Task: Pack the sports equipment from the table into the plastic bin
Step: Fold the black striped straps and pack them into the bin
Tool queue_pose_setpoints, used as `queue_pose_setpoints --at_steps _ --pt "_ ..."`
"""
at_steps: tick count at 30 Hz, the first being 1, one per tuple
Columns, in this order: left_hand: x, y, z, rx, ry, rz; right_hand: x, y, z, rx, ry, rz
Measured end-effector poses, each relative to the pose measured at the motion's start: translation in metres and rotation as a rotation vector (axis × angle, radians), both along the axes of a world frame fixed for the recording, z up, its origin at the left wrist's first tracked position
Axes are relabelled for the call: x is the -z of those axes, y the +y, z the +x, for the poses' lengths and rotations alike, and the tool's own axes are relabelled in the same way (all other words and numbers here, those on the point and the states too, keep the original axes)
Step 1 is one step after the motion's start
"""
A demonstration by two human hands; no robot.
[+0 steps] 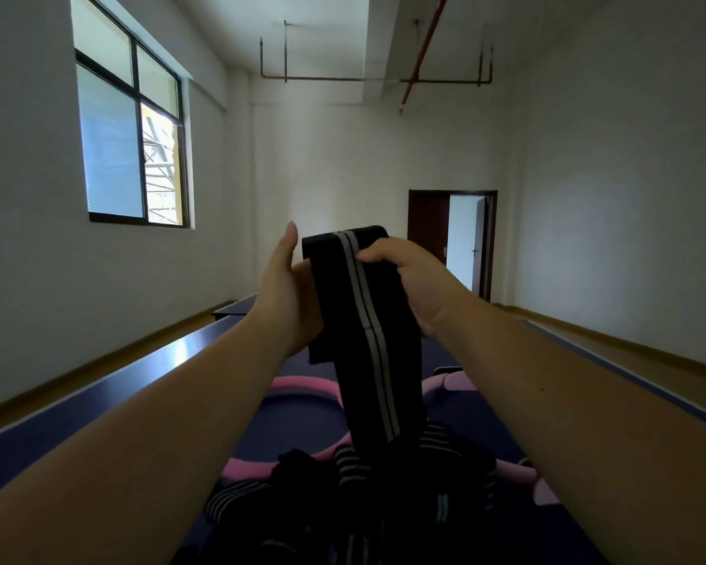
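A long black elastic strap with two grey stripes hangs from both my hands, held up high over the table. My left hand presses its left edge, thumb pointing up. My right hand pinches its folded top from the right. The strap's lower end trails down into a heap of more black striped straps on the dark blue table. A pink ring lies on the table under the strap. No plastic bin is in view.
Pink padded pieces lie to the right of the ring, and another pink piece sits near my right forearm. A window is on the left wall and an open door stands at the far right.
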State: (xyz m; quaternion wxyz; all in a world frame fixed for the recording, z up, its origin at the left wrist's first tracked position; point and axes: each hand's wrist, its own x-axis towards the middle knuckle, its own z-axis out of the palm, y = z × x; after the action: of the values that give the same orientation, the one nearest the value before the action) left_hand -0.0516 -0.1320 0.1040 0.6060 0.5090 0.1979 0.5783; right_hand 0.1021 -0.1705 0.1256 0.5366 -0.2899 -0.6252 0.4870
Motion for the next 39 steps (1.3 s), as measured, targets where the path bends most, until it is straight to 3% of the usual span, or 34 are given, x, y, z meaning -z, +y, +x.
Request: queue_pose_setpoints --at_steps 3,9,14,17,21,25,31,36,39 --pt "-0.011 -0.016 0.003 -0.061 0.061 0.038 0.002 -0.013 0.002 -0.014 0.05 -0.008" --pt "-0.009 -0.048 0.013 -0.147 0.184 0.076 0.008 -0.033 0.008 0.282 -0.071 -0.074" --pt "0.002 -0.076 0.012 -0.121 0.262 0.14 0.008 -0.063 0.013 0.276 -0.242 -0.071" --pt "0.016 -0.098 0.009 -0.062 0.228 0.108 0.012 -0.082 0.013 0.21 -0.159 -0.097" --pt "0.035 -0.107 0.006 0.015 0.235 0.041 0.031 -0.094 0.018 0.268 -0.133 0.106" --pt "0.055 -0.11 0.013 -0.092 0.333 0.015 0.066 -0.091 0.022 0.337 -0.119 0.228" --pt "0.082 -0.108 0.022 -0.097 0.312 -0.01 0.098 -0.087 0.03 0.398 -0.037 0.151" --pt "0.101 -0.084 0.036 -0.005 0.191 -0.202 0.111 -0.068 0.036 0.49 0.018 0.09" --pt "0.115 -0.066 0.049 -0.047 0.332 -0.18 0.114 -0.054 0.041 0.483 0.08 0.015"
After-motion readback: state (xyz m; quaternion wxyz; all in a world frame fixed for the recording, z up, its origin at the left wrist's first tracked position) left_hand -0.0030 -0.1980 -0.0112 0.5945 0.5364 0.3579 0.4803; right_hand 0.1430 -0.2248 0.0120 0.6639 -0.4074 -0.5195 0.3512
